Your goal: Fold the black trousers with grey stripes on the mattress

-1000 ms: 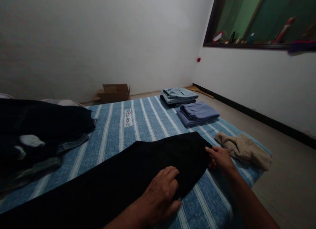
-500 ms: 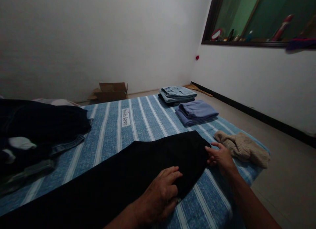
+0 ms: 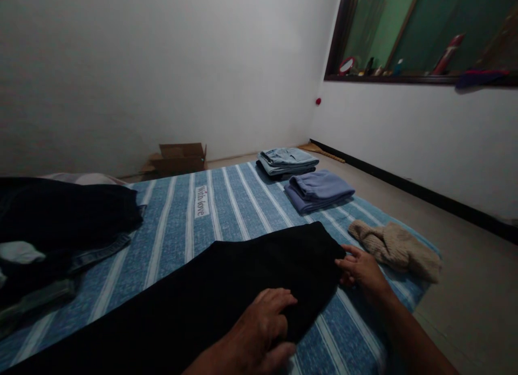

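Note:
Black trousers (image 3: 226, 288) lie in a long, folded strip across the striped blue mattress (image 3: 178, 224). My left hand (image 3: 254, 332) grips the near edge of the cloth, fingers on top and thumb seemingly beneath. My right hand (image 3: 360, 270) pinches the far end of the same cloth at its corner. A beige knitted garment (image 3: 396, 251) lies just beyond my right hand, not touching it.
Folded denim (image 3: 287, 162) and a folded lavender garment (image 3: 319, 189) sit at the mattress's far end. Dark clothes (image 3: 60, 213) are heaped at the left. A cardboard box (image 3: 178, 159) stands behind the mattress, and a bare floor (image 3: 473, 288) runs along its right edge.
The whole scene has slid slightly left and down in the view as my head shifted. Both hands stay at the same places on the black trousers.

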